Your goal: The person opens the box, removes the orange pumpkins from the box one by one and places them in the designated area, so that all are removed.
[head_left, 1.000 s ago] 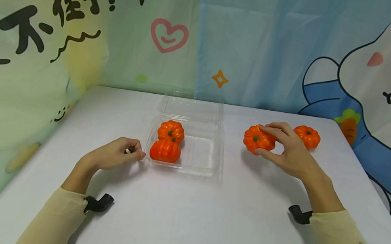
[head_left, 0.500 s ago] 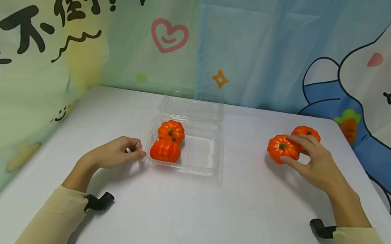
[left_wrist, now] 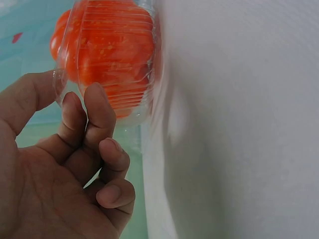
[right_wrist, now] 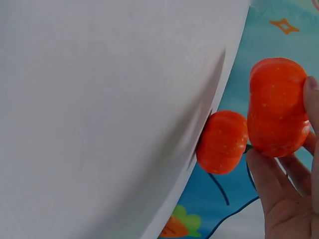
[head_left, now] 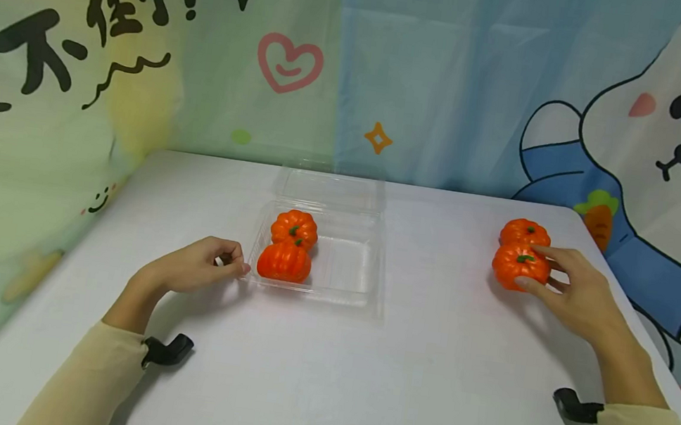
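Observation:
My right hand (head_left: 583,288) grips a small orange toy pumpkin (head_left: 519,266) with a green stem. In the right wrist view this pumpkin (right_wrist: 276,107) is raised off the table, thumb on one side and fingers on the other. Just behind it a second pumpkin (head_left: 526,230) sits on the table. With thumb and fingertips, my left hand (head_left: 196,266) pinches the near left corner of a clear plastic clamshell box (head_left: 349,270). Two pumpkins stand in the box's left half, one at the back (head_left: 294,227) and one in front (head_left: 283,262). The left wrist view shows the corner rim between the fingers.
The box's clear lid (head_left: 333,189) lies folded back toward the far edge of the white table (head_left: 408,391). A printed cloth (head_left: 446,77) with a cartoon rabbit hangs behind. Black wrist mounts (head_left: 169,349) stick out from both sleeves.
My right hand has carried the held pumpkin to the right, away from the box and up to the pumpkin on the table. The left hand keeps its place at the box corner.

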A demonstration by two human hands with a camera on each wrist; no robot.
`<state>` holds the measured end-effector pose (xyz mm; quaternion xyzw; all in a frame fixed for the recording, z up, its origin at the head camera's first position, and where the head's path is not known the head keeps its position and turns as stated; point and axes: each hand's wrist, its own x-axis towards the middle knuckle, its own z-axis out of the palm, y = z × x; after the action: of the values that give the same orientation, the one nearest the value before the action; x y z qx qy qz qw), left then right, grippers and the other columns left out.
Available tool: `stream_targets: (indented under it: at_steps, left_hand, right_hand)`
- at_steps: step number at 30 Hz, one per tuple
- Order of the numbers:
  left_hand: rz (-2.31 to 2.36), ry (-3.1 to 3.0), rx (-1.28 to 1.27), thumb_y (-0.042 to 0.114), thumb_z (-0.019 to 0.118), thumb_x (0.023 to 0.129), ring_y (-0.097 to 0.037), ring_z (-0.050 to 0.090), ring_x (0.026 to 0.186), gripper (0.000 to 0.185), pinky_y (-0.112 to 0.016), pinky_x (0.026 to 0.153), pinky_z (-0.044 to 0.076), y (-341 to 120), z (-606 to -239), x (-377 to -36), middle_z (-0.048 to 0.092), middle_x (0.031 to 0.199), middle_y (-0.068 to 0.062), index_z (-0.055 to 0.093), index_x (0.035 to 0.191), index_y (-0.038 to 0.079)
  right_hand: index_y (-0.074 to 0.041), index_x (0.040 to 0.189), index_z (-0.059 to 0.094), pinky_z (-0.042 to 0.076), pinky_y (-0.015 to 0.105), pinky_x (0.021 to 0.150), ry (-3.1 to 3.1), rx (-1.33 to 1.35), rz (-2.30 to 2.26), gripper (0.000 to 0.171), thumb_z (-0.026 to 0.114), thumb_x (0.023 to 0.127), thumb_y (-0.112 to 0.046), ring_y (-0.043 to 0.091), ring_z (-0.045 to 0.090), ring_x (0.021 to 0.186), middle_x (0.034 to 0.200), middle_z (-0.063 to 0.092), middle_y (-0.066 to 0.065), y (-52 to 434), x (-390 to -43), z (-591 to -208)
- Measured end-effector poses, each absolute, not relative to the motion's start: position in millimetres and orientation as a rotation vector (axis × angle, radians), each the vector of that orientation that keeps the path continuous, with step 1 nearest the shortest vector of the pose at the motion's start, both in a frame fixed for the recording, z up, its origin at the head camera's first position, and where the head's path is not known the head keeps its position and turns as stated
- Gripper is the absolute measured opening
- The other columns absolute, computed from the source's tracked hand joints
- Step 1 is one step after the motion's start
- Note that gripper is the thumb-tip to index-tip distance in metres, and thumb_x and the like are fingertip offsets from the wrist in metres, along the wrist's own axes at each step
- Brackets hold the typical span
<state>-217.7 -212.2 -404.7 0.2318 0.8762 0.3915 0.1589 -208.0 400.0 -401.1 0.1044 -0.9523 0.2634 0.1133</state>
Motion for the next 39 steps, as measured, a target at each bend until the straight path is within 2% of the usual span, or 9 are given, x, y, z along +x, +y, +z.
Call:
stream_targets:
  at_steps: [3,4,7,14,23,29,33,39]
  left_hand:
    - [1.123,2.488,0.668,0.021,0.059,0.102,-0.019,0.056,0.089,0.020,-0.030,0.081,0.042,-212,-404,-217,0.065,0.090,-0.008,0.062,0.089,0.006]
    - [1.126,2.483,0.670,0.021,0.059,0.102,-0.019,0.057,0.089,0.020,-0.030,0.081,0.042,-212,-405,-217,0.066,0.090,-0.008,0.062,0.089,0.007]
    - [1.133,2.482,0.671,0.020,0.058,0.102,-0.020,0.058,0.090,0.018,-0.029,0.081,0.042,-212,-405,-217,0.066,0.091,-0.007,0.062,0.088,0.008]
    - [1.144,2.493,0.698,0.020,0.059,0.102,-0.017,0.057,0.088,0.019,-0.027,0.077,0.042,-212,-406,-218,0.066,0.090,-0.007,0.061,0.087,0.010]
    - [1.139,2.488,0.698,0.021,0.059,0.102,-0.019,0.056,0.086,0.019,-0.028,0.078,0.041,-210,-403,-220,0.065,0.089,-0.008,0.061,0.086,0.010]
    - [1.142,2.483,0.706,0.021,0.059,0.102,-0.018,0.056,0.087,0.020,-0.029,0.079,0.041,-210,-404,-221,0.065,0.088,-0.008,0.060,0.085,0.011]
    - [1.151,2.477,0.723,0.021,0.059,0.102,-0.018,0.055,0.087,0.020,-0.029,0.079,0.040,-210,-405,-221,0.064,0.088,-0.007,0.059,0.085,0.010]
    - [1.142,2.477,0.697,0.020,0.059,0.101,-0.018,0.055,0.086,0.018,-0.027,0.076,0.041,-212,-407,-220,0.065,0.089,-0.007,0.060,0.087,0.010]
  right_hand:
    - [0.003,0.143,0.050,0.047,0.055,0.091,-2.824,0.239,0.754,0.067,0.080,0.091,-0.028,0.051,0.053,0.120,0.137,0.049,0.028,404,-207,-402]
    - [0.004,0.143,0.050,0.045,0.060,0.091,-2.831,0.226,0.754,0.067,0.079,0.092,-0.029,0.053,0.053,0.120,0.138,0.049,0.029,405,-207,-402]
    - [0.005,0.144,0.048,0.046,0.066,0.092,-2.862,0.181,0.741,0.068,0.075,0.095,-0.033,0.056,0.052,0.121,0.140,0.046,0.032,408,-207,-402]
    - [0.007,0.146,0.042,0.048,0.070,0.088,-2.945,0.070,0.661,0.071,0.065,0.100,-0.043,0.062,0.047,0.121,0.143,0.040,0.037,421,-207,-403]
    - [0.016,0.143,0.036,0.051,0.067,0.086,-2.982,0.053,0.649,0.075,0.061,0.103,-0.042,0.061,0.050,0.114,0.139,0.040,0.040,430,-206,-406]
    - [0.017,0.148,0.027,0.052,0.066,0.087,-3.049,-0.023,0.684,0.086,0.058,0.103,-0.049,0.061,0.050,0.114,0.140,0.036,0.043,431,-206,-408]
    - [0.016,0.152,0.020,0.049,0.067,0.089,-3.070,-0.043,0.673,0.091,0.057,0.102,-0.051,0.063,0.048,0.116,0.141,0.034,0.045,431,-206,-407]
    - [0.018,0.151,0.020,0.043,0.071,0.095,-3.110,0.025,0.669,0.093,0.058,0.101,-0.051,0.064,0.042,0.123,0.144,0.032,0.044,428,-210,-403]
